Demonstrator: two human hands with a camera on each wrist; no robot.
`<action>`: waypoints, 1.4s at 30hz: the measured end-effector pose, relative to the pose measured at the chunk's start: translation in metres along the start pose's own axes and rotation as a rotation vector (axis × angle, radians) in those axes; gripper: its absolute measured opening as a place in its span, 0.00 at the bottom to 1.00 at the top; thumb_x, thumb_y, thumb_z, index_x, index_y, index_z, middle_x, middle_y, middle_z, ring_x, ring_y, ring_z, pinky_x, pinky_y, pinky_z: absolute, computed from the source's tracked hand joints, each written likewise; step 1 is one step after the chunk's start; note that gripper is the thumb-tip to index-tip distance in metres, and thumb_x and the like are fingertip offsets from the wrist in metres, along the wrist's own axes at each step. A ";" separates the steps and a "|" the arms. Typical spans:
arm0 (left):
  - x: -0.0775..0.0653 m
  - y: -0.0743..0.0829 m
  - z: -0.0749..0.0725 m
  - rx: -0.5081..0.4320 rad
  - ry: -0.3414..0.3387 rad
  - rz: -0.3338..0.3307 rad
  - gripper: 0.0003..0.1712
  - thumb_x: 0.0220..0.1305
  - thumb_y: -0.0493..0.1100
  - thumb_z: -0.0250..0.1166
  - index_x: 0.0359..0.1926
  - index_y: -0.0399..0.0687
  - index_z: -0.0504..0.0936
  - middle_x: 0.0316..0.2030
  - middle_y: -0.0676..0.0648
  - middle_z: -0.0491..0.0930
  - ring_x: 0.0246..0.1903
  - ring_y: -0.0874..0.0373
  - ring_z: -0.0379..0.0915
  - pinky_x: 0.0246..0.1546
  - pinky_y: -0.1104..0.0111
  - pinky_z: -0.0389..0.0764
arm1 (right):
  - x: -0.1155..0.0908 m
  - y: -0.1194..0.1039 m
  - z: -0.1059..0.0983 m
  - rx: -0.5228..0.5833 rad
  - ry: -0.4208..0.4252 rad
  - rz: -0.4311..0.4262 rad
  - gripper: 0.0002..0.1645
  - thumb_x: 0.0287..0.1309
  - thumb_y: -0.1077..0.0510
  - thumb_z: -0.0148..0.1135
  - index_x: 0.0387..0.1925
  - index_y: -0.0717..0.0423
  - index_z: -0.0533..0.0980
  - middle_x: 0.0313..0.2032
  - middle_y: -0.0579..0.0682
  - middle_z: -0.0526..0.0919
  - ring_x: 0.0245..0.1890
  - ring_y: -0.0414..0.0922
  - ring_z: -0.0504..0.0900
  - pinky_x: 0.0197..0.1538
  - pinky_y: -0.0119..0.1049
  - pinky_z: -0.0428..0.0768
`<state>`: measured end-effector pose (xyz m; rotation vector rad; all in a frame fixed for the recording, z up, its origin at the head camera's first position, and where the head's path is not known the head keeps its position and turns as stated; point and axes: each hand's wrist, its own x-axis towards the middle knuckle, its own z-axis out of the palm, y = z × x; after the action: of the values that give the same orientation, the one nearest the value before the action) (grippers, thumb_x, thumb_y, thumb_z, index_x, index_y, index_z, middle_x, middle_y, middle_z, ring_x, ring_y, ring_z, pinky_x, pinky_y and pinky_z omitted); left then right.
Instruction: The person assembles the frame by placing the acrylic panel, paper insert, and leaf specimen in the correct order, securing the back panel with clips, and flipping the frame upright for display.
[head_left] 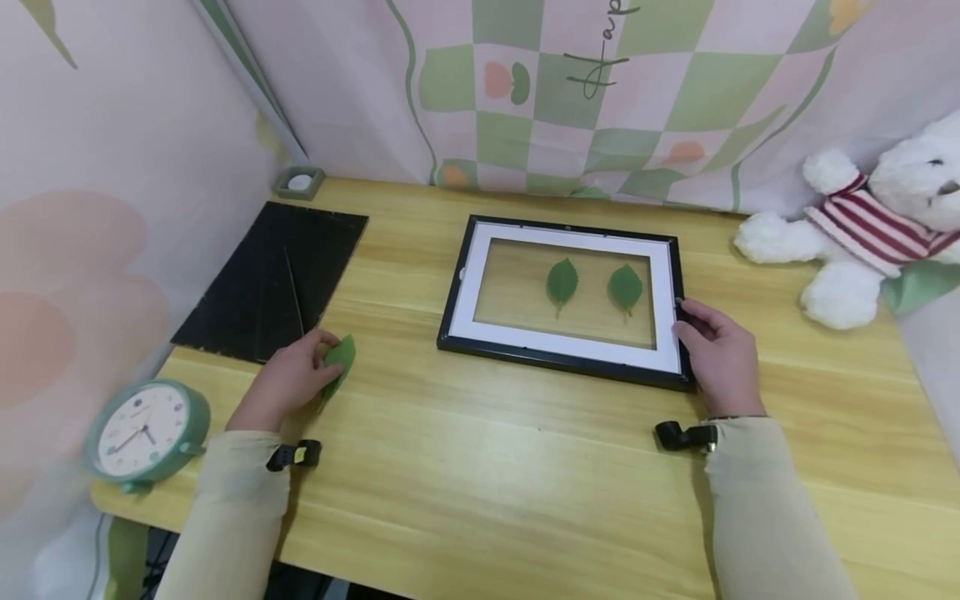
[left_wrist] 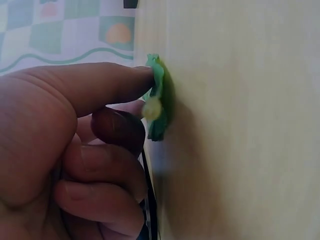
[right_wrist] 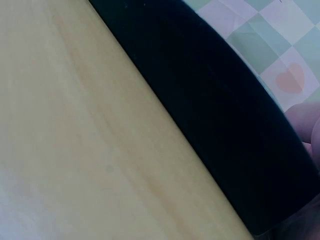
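A green leaf [head_left: 342, 360] is pinched between the thumb and fingers of my left hand [head_left: 285, 385], above the table's left part. Seen from the left wrist, that leaf [left_wrist: 158, 127] is nearly edge-on, its pale stem end towards the camera. My right hand [head_left: 725, 360] grips the right edge of a black picture frame [head_left: 562, 364], thumb over the border. The frame lies flat with a white mat, and inside its window are two green leaves, a left leaf [head_left: 562, 282] and a right leaf [head_left: 625, 287]. The right wrist view is mostly filled by the frame's dark side [right_wrist: 200, 110].
Beyond my left hand a black backing board [head_left: 232, 275] lies on the wooden table [head_left: 480, 500]. A green alarm clock [head_left: 146, 429] stands at the left edge, a small square dish [head_left: 298, 182] at the back left. A white teddy bear [head_left: 862, 225] sits back right, before a checked curtain.
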<state>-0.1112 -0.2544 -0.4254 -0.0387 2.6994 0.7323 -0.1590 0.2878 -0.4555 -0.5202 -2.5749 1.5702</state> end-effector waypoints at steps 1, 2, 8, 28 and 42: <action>0.000 0.002 0.000 0.000 -0.003 0.001 0.24 0.73 0.46 0.61 0.64 0.42 0.70 0.39 0.42 0.79 0.32 0.52 0.74 0.33 0.60 0.75 | 0.000 0.000 0.000 0.002 0.002 -0.003 0.28 0.69 0.55 0.61 0.68 0.54 0.72 0.66 0.57 0.75 0.56 0.38 0.76 0.47 0.17 0.75; 0.000 0.003 0.000 -0.002 -0.009 0.001 0.23 0.73 0.46 0.61 0.64 0.42 0.71 0.38 0.42 0.79 0.31 0.53 0.74 0.33 0.61 0.75 | 0.000 0.000 0.000 0.004 0.004 -0.006 0.28 0.69 0.55 0.61 0.68 0.55 0.73 0.65 0.57 0.75 0.56 0.38 0.76 0.47 0.17 0.75; 0.000 0.005 0.002 0.025 0.028 0.014 0.14 0.72 0.45 0.62 0.53 0.44 0.78 0.34 0.44 0.77 0.28 0.53 0.70 0.30 0.62 0.71 | -0.001 0.000 0.000 -0.004 0.001 -0.004 0.28 0.69 0.54 0.61 0.67 0.54 0.73 0.65 0.56 0.75 0.55 0.38 0.76 0.46 0.17 0.75; -0.005 0.026 0.009 -0.111 0.214 0.132 0.15 0.70 0.43 0.65 0.56 0.52 0.75 0.52 0.39 0.81 0.42 0.46 0.79 0.38 0.55 0.78 | 0.000 0.002 -0.001 0.013 0.001 -0.003 0.27 0.68 0.54 0.62 0.67 0.54 0.74 0.65 0.56 0.76 0.54 0.37 0.76 0.46 0.18 0.75; 0.016 0.081 0.017 -0.331 0.245 0.255 0.12 0.74 0.40 0.59 0.55 0.50 0.80 0.41 0.45 0.83 0.34 0.51 0.74 0.32 0.60 0.77 | -0.001 0.002 -0.001 0.010 0.002 -0.007 0.27 0.68 0.52 0.62 0.66 0.54 0.74 0.64 0.55 0.77 0.53 0.37 0.76 0.47 0.20 0.75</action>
<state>-0.1302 -0.1741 -0.4052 0.1474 2.8093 1.3250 -0.1571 0.2895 -0.4566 -0.5112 -2.5628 1.5788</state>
